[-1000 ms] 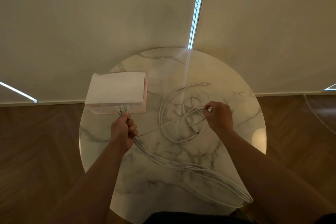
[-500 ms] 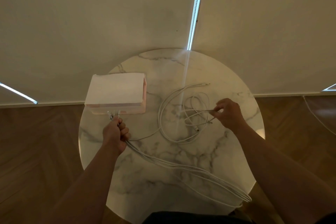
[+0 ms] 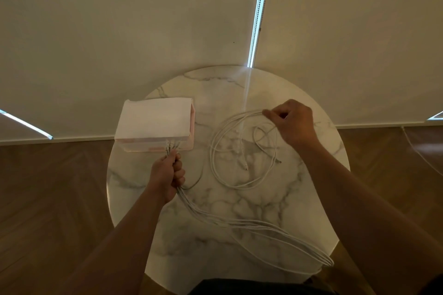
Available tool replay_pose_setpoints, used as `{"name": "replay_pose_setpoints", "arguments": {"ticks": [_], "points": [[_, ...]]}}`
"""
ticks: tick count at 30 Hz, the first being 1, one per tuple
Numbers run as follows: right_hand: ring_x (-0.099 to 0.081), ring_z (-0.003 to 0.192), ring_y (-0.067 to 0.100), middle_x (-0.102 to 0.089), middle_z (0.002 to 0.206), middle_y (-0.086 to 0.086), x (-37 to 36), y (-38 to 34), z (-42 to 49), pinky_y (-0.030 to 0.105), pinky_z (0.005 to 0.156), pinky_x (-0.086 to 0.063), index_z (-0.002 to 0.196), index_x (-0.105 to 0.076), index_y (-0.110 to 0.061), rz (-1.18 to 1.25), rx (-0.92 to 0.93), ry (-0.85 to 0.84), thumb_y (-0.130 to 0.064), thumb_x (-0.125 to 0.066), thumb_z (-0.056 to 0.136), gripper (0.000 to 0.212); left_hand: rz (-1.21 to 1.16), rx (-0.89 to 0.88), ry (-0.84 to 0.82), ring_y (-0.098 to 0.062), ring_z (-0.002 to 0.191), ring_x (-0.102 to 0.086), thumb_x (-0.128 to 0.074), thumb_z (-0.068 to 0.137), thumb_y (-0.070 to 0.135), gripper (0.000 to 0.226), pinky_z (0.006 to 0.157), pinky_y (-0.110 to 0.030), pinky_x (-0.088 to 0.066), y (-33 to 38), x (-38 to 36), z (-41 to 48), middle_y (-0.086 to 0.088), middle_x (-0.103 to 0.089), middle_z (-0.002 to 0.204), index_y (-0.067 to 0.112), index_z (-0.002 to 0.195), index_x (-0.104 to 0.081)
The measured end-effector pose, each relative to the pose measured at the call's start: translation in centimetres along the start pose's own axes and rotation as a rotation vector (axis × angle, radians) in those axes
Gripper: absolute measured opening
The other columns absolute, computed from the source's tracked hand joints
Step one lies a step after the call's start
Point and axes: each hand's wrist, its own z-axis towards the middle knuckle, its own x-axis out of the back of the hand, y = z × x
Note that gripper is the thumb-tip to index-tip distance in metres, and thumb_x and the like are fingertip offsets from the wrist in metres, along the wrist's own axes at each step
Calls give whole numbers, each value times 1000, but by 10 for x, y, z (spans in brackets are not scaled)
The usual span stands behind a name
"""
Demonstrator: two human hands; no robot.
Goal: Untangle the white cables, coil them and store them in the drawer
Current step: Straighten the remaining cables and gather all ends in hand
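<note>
Left hand (image 3: 167, 175) grips bundle of thin white cables (image 3: 239, 222); right hand (image 3: 293, 122) pinches loose white cable loop (image 3: 212, 153) on round marble table (image 3: 215, 206).

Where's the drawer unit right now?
Head view: the drawer unit sits left on the marble table, just beyond the left hand gripping the cable bundle.

We took this for a room in a home, for we saw a round marble-topped desk (image 3: 211, 88) on a herringbone wood floor (image 3: 48, 187), set before pale roller blinds (image 3: 119, 31) drawn low, with daylight in the slit (image 3: 259, 7) between them.
</note>
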Motion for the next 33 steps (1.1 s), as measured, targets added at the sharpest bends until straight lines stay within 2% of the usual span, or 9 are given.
{"name": "replay_pose_setpoints", "arguments": {"ticks": [4,7,11,14,17,21,24,28,33], "points": [[-52,39,4,-60,51,-2,5,4,1,21,52,-45,66,-68,-5,89,-175,-114,-36,-65,91,40,-62,13,21,-5,35,-18,-35,106,31,35,37,-16,-14,0,3,3,9,-24,47,19,74,-44],[-45,34,4,-50,40,-10,-3,14,-11,20,46,-40,65,-64,-4,68,-106,-276,-35,-60,95,44,-114,16,40,-5,35,-18,-34,106,32,36,36,-17,-13,0,3,5,9,-25,46,20,74,-44],[-49,48,10,-57,55,-6,-4,37,-30,24,53,-45,78,-77,-15,-258,-170,-1115,-44,-60,93,36,-139,17,61,-5,34,-18,-32,106,32,37,35,-19,-13,3,4,8,10,-25,45,20,73,-43],[-67,95,17,-72,105,2,-10,48,-57,33,91,-52,114,-72,-17,-755,-170,-1564,-36,-69,88,32,-144,17,60,-5,35,-18,-33,106,33,37,36,-18,-14,4,5,9,10,-25,46,21,73,-43],[-46,131,22,-48,144,2,-12,38,-65,33,107,-37,141,-50,-17,-923,-19,-1433,-40,-79,78,73,-132,28,39,-5,35,-18,-34,106,33,36,34,-18,-14,5,4,8,10,-25,46,20,73,-43],[-31,143,18,-27,159,0,-11,10,-52,28,114,-26,155,-17,-17,-355,-66,-1175,-50,-84,67,115,-64,50,-26,-5,36,-18,-34,106,33,35,34,-18,-14,9,-1,5,9,-24,48,20,75,-44],[-41,137,15,-41,151,-2,-34,-18,-53,30,112,-33,152,-29,-17,-96,35,-911,-61,-77,69,106,-22,59,-97,-4,35,-18,-34,106,31,33,32,-17,-14,13,-8,1,9,-23,48,20,76,-43],[-39,138,17,-37,154,3,-77,-45,-78,34,115,-33,152,-29,-15,-53,50,-1129,-63,-69,77,97,-23,47,-135,-3,34,-18,-34,106,31,33,32,-15,-15,20,-15,-2,9,-23,48,20,76,-43],[-33,142,20,-29,158,2,-125,-41,-120,32,114,-30,153,-21,-17,-47,-58,-1133,-68,-69,73,106,-96,56,-133,-3,34,-18,-34,105,32,34,31,-17,-15,25,-13,-5,9,-24,49,20,75,-44]]}}
